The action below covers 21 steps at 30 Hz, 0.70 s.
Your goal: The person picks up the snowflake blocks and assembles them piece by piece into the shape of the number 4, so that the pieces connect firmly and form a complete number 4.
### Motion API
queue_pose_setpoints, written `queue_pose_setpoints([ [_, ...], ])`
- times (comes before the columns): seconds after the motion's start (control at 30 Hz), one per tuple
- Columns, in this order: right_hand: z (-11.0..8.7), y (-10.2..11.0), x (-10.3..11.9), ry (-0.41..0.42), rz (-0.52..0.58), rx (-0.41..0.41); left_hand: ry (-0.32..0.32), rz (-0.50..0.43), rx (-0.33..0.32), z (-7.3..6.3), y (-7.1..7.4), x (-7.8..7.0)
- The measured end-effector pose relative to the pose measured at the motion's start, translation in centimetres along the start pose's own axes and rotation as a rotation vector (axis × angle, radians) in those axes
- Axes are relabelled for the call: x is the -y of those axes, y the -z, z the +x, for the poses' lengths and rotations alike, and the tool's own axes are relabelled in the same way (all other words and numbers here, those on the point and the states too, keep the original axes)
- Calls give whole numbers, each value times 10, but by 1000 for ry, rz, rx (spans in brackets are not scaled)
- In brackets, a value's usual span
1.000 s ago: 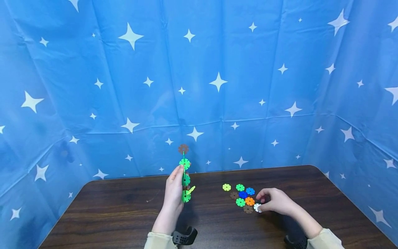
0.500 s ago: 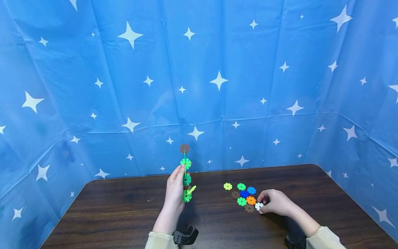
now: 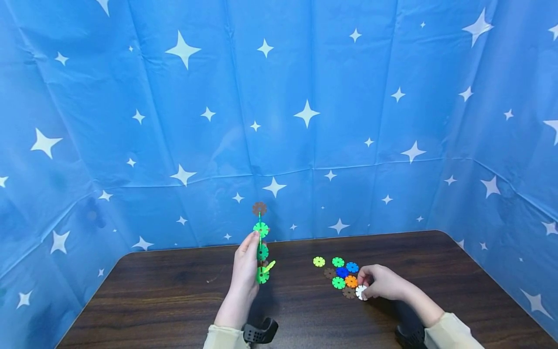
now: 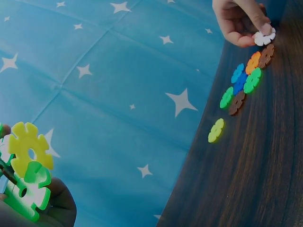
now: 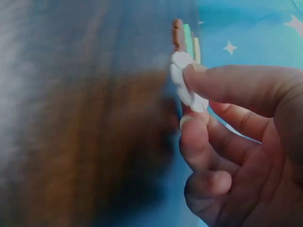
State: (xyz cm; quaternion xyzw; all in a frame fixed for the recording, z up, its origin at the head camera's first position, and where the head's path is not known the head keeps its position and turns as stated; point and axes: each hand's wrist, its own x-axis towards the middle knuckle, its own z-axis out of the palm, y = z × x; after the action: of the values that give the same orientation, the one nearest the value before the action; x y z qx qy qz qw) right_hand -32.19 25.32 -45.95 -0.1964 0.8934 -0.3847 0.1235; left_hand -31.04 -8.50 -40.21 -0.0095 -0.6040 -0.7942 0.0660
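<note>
My left hand [image 3: 245,266] holds an upright chain of interlocking plastic discs [image 3: 263,252], slotted like snowflakes. A brown disc [image 3: 259,209] tops the chain, green ones follow below, and a yellow disc [image 4: 29,149] juts out near the bottom. Over at the right, my right hand [image 3: 383,282] pinches a white disc [image 5: 182,78] between thumb and fingers. The white disc looks tilted up at the near edge of the loose group, beside a brown disc [image 3: 349,293] and an orange disc [image 3: 351,281]. Part of the chain is hidden behind the left hand's fingers.
Several loose discs lie flat on the dark wooden table [image 3: 174,300], among them a dark blue disc [image 3: 342,272], a lighter blue disc [image 3: 352,267], a green disc [image 3: 338,283] and a yellow-green disc [image 3: 319,261]. A blue star-patterned curtain [image 3: 279,145] hangs behind the table.
The right hand has stayed by the white disc, which now shows more of its face and looks tipped up in the fingers. The left hand and chain have hardly moved.
</note>
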Motion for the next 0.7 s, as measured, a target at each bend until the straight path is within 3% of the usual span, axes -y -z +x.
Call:
queue_pose_setpoints([
  [0.17,6,7,12,27,48,10,5,2,0,0,-1,-1],
  [0.33,22,9,42,84,135,-13,6,7,-3,1,0,2],
  [0.7,56,-20,108,178,433,-111,12,42,-3,1,0,3],
])
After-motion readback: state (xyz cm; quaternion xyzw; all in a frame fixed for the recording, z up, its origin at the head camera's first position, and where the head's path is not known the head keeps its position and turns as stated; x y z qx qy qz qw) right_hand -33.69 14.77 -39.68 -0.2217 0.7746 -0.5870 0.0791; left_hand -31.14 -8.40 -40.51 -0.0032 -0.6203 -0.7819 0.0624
